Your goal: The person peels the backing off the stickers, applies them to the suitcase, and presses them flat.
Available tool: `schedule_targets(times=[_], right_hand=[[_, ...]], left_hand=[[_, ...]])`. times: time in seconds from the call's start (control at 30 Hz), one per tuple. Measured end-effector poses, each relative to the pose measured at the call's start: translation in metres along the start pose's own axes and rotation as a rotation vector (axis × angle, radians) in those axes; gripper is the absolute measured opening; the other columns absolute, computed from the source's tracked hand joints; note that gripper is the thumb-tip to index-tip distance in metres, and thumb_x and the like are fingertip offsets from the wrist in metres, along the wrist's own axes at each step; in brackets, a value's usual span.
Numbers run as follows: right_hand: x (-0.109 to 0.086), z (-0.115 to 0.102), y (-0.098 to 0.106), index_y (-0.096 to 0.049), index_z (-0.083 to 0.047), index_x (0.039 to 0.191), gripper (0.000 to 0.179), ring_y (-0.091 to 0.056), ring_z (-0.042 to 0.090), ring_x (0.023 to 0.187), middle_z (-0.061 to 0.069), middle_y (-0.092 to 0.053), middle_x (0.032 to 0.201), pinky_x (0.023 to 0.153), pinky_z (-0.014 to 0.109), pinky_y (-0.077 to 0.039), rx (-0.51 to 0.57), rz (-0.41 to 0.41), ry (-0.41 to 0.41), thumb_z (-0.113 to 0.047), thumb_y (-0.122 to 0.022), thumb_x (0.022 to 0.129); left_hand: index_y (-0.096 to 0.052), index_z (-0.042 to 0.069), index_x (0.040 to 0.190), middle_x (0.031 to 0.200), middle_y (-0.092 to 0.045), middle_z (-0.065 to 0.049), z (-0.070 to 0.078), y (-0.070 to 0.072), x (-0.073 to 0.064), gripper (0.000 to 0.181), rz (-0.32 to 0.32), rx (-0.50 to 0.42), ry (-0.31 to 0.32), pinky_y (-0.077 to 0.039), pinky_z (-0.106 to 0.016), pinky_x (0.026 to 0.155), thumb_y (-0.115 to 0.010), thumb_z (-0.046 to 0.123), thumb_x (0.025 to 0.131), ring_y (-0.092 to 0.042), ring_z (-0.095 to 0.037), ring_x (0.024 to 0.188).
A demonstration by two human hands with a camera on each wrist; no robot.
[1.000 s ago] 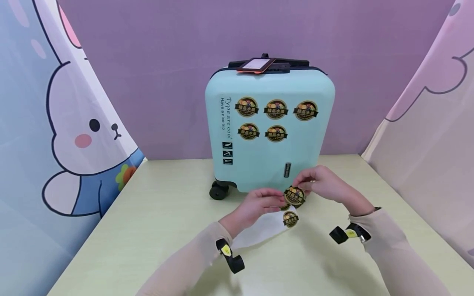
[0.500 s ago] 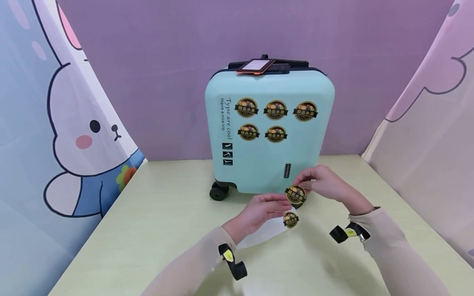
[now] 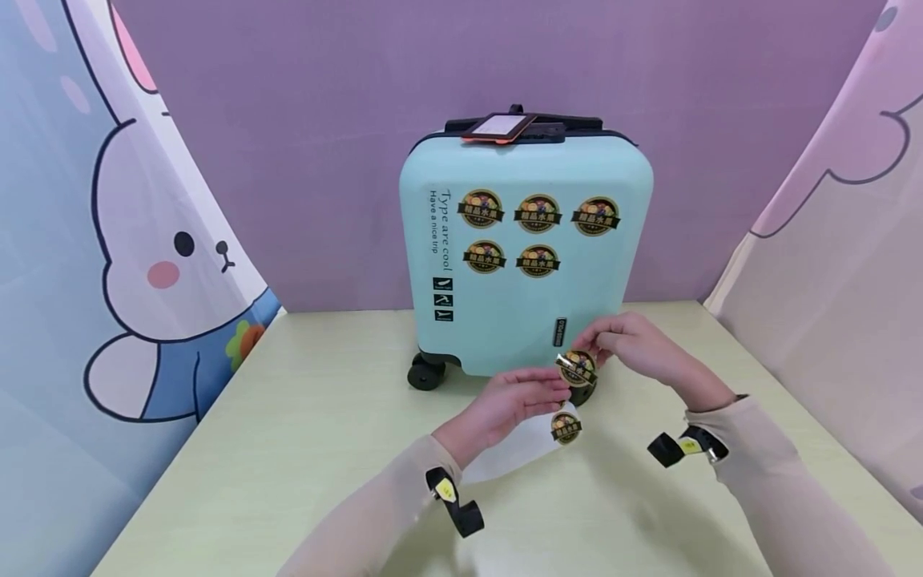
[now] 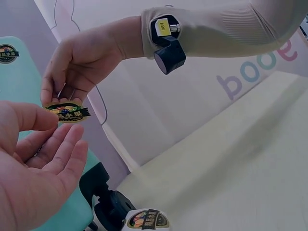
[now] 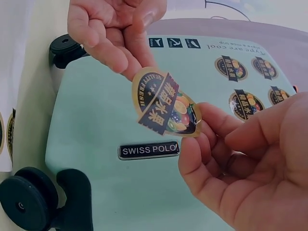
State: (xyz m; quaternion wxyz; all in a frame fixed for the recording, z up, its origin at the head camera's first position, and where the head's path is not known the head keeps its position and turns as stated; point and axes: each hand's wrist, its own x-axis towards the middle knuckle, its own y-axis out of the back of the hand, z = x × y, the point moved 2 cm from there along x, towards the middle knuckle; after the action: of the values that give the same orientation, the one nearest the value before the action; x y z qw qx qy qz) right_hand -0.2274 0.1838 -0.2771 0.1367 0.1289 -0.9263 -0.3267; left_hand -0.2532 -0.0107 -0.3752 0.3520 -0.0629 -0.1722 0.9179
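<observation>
A round black-and-gold fruit sticker (image 3: 578, 368) is off its backing, in front of the lower right of a mint suitcase (image 3: 490, 336). My right hand (image 3: 634, 344) pinches its edge between thumb and fingertips; in the right wrist view the sticker (image 5: 166, 103) bends near that grip. My left hand (image 3: 501, 409) is close by, fingers loosely extended. Its fingertips reach the sticker's opposite edge; whether they touch it I cannot tell. Under the left hand lies a white backing strip (image 3: 505, 459), bearing another fruit sticker (image 3: 566, 428) at its end.
Matching stickers (image 3: 537, 214) are on the suitcase front, three above two. A tag (image 3: 499, 127) lies by the top handle. Black wheels (image 3: 426, 372) raise the suitcase off the pale table (image 3: 324, 449). A purple backdrop (image 3: 288, 160) stands behind.
My right hand has lifted slightly with the sticker, which has moved up a little off the strip. The left hand has shifted slightly right toward the sticker. The suitcase has stayed put.
</observation>
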Motion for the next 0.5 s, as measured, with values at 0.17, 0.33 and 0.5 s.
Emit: schedule_targets(times=[0.17, 0.33, 0.5], right_hand=[[0.000, -0.003, 0.004, -0.069, 0.011, 0.106, 0.035, -0.064, 0.021, 0.083, 0.016, -0.068, 0.102, 0.074, 0.034, -0.058, 0.008, 0.011, 0.005, 0.006, -0.035, 0.099], [0.001, -0.007, 0.008, -0.069, 0.011, 0.106, 0.035, -0.064, 0.019, 0.084, 0.016, -0.068, 0.103, 0.075, 0.031, -0.058, -0.003, 0.017, 0.000, 0.005, -0.036, 0.099], [0.002, -0.013, 0.014, -0.070, 0.009, 0.106, 0.036, -0.064, 0.019, 0.084, 0.016, -0.069, 0.104, 0.075, 0.031, -0.057, -0.053, 0.018, 0.007, 0.003, -0.035, 0.100]], left_hand=[[-0.055, -0.011, 0.132, 0.125, -0.064, -0.022, 0.004, -0.001, 0.002, 0.039, -0.014, 0.005, 0.004, -0.051, -0.040, 0.101, -0.057, -0.006, 0.093, -0.067, -0.023, 0.109], [-0.053, -0.011, 0.133, 0.125, -0.064, -0.021, 0.007, -0.001, 0.005, 0.040, -0.022, -0.004, -0.005, -0.052, -0.037, 0.099, -0.055, -0.008, 0.093, -0.066, -0.024, 0.111], [-0.054, -0.010, 0.134, 0.129, -0.062, -0.023, 0.012, -0.003, 0.008, 0.040, -0.026, -0.011, -0.019, -0.051, -0.037, 0.100, -0.054, -0.007, 0.095, -0.063, -0.027, 0.116]])
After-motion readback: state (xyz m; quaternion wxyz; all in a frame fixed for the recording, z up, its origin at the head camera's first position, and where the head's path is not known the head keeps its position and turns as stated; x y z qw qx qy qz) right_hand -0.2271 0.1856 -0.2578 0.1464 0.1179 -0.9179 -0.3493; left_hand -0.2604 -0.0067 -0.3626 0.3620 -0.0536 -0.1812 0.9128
